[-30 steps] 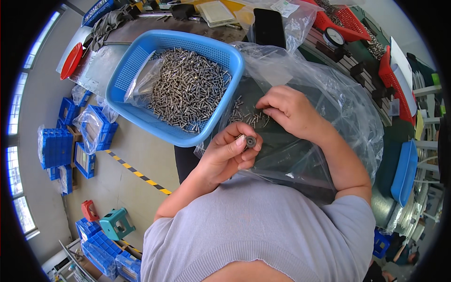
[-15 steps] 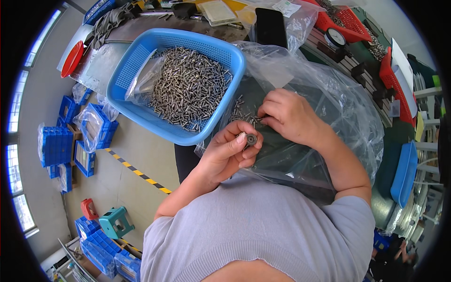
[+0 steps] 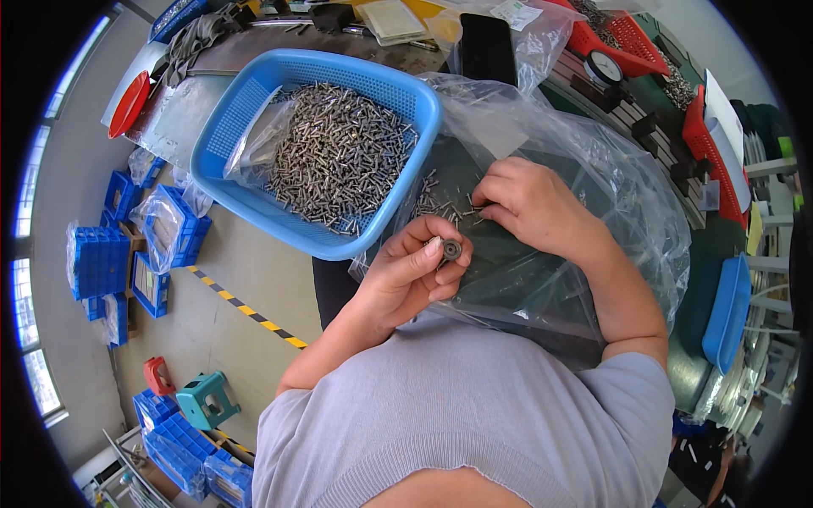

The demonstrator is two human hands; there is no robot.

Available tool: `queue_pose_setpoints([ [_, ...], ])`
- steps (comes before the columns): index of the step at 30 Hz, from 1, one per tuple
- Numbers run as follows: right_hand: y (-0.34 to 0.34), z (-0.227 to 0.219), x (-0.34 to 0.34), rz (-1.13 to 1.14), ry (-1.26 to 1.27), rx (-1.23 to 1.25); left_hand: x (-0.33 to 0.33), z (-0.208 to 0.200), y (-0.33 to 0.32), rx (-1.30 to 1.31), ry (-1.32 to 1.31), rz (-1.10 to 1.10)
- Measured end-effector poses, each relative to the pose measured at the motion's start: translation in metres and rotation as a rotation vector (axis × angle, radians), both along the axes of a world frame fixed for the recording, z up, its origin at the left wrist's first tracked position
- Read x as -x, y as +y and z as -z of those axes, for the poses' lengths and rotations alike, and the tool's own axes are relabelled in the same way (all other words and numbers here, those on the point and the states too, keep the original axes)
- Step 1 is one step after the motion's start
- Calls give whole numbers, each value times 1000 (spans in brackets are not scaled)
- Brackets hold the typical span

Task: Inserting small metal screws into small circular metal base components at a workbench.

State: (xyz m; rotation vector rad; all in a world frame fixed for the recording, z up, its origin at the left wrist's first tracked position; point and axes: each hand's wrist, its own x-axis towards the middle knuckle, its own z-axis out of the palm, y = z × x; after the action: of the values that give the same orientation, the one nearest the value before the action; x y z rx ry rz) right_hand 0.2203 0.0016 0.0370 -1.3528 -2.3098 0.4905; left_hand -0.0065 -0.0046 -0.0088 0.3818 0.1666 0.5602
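No text is legible. White label (image 3: pixel 515 13) on clear plastic bag (image 3: pixel 542 52), far edge of worktop (image 3: pixel 716 240): print unreadable. Dial gauge (image 3: pixel 603 67) markings unresolved.

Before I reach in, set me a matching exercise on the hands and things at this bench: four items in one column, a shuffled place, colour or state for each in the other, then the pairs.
Column one
1. Left hand
2. Right hand
3. Perforated basket
4. Phone

Column two
A. Fingertips at the loose metal pins outside the basket
B. Black, above the basket's right side in the picture
C. Gripping a round-ended metal piece
D. Light blue, with a large heap of pins inside

Right pairs: 1-C, 2-A, 3-D, 4-B.
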Motion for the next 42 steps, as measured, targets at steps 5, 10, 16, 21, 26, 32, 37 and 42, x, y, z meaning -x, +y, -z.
queue_pose_setpoints([
  [5, 1, 3, -3, 1, -14, 8, -1, -1, 0, -1, 12, -7],
  [10, 2, 0, -4, 6, 29, 7, -4, -4, -1, 6, 55, -40],
  [16, -8, -24, 12, 27, 497, 371, -5, -6, -2, 10, 77, -39],
  [21, -13, -20, 20, -26, 505, 356, -5, -8, -2, 24, 128, -48],
  [26, -16, -21, 22, -23, 510, 333, -6, -9, -2, 28, 154, -50],
  [32, -15, -16, 28, -37, 483, 205, -8, -10, -1, 31, 166, -49],
  [37, -10, -7, 28, -120, 504, 76, -7, -6, 2, 13, 120, 4],
  [42, -10, -11, 26, -41, 481, 26, -7, -7, -1, 32, 111, -25],
])
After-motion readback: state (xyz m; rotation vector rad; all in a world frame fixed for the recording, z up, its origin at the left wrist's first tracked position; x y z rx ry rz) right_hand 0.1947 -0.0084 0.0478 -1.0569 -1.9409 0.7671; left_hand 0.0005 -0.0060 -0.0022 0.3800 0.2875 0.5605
